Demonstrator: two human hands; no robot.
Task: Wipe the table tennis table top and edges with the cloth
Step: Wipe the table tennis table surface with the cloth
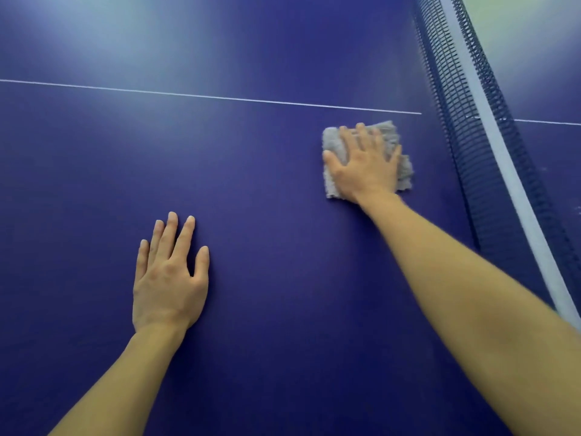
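A dark blue counter (267, 357) fills the frame, with light glaring off its upper left. Right of centre, the right hand (366, 166) lies flat with fingers spread, pressing on a grey cloth (332, 137). The cloth sits under palm and fingers, its edges showing beside the thumb, past the fingertips and at the right. The left hand (169, 278), lower left, rests flat on the bare surface, fingers straight, well apart from the cloth. A thin white line (220, 97) runs just above the cloth. The net (465, 130) slants down the right side.
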